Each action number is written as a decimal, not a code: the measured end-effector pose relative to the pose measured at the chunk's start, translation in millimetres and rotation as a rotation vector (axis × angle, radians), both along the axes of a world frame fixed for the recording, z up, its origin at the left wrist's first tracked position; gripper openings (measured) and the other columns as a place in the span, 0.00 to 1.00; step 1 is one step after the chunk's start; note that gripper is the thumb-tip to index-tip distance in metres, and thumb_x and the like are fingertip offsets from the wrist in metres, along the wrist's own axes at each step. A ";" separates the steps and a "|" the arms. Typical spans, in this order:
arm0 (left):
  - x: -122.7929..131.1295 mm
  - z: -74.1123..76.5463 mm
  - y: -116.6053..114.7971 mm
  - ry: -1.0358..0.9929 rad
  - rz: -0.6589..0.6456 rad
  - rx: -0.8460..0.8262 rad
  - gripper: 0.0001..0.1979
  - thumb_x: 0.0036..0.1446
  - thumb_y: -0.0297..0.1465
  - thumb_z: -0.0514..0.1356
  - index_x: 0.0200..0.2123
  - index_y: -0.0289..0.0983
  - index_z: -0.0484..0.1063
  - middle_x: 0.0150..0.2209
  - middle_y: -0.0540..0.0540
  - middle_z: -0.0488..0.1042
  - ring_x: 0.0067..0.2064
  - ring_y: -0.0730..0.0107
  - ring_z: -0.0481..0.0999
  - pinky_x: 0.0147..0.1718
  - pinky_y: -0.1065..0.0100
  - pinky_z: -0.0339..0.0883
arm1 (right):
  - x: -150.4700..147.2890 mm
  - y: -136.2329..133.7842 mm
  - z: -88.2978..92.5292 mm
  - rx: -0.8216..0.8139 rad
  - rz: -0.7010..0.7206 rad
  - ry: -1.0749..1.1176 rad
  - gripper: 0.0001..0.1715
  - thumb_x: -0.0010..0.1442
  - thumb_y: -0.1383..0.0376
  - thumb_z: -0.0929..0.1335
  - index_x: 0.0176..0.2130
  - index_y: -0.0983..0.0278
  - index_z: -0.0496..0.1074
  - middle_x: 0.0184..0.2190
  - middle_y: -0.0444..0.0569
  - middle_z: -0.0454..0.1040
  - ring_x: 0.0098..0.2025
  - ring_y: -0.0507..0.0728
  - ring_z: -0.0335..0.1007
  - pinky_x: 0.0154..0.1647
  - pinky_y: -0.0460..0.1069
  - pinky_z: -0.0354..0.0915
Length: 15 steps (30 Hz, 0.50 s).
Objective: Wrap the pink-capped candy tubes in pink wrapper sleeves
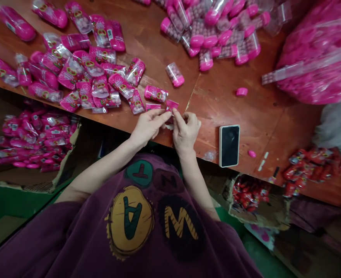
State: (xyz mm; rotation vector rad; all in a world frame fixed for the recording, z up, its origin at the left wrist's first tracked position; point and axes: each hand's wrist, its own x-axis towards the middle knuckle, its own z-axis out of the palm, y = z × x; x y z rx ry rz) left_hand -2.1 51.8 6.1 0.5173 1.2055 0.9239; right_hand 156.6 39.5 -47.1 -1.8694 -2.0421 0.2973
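At the table's near edge my left hand (150,125) and my right hand (186,129) meet, fingertips pinched on a small pink printed wrapper (172,105). Whether anything is inside it, my fingers hide. A wrapped pink tube (156,93) lies just beyond my left hand, and another pink wrapper (153,107) shows at its fingertips. Farther out, a clear tube of pale pink balls with a pink cap (175,74) lies on its side. To the left spreads a heap of pink wrapped tubes (85,75).
Capped tubes of balls (217,33) are piled at the back. A pink-filled plastic bag (318,58) bulges at right. A phone (229,146) and a loose pink cap (241,92) lie right of my hands. Cartons below hold pink packs (37,139) and red packs (250,193).
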 end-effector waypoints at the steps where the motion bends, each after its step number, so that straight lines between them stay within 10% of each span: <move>1: 1.6 2.1 3.5 0.008 -0.006 0.006 0.10 0.65 0.27 0.68 0.30 0.34 0.76 0.18 0.56 0.70 0.14 0.86 0.53 0.14 0.74 0.41 | -0.2 -2.4 1.8 0.013 0.024 0.044 0.23 0.76 0.59 0.62 0.62 0.50 0.78 0.46 0.52 0.73 0.51 0.60 0.69 0.56 0.60 0.63; 9: 2.6 1.3 6.3 -0.015 -0.003 -0.039 0.24 0.63 0.32 0.70 0.20 0.36 0.63 0.16 0.57 0.59 0.15 0.87 0.50 0.15 0.73 0.37 | -14.1 -4.2 13.1 -0.125 -0.060 1.030 0.25 0.70 0.48 0.68 0.61 0.54 0.70 0.49 0.49 0.76 0.49 0.56 0.75 0.54 0.54 0.75; 15: -3.2 5.5 4.2 0.005 -0.059 0.001 0.15 0.59 0.29 0.72 0.23 0.35 0.73 0.15 0.57 0.59 0.15 0.86 0.51 0.16 0.74 0.39 | -15.5 2.3 21.6 -0.170 -0.140 1.088 0.24 0.69 0.45 0.69 0.57 0.53 0.68 0.34 0.42 0.72 0.34 0.53 0.72 0.41 0.50 0.75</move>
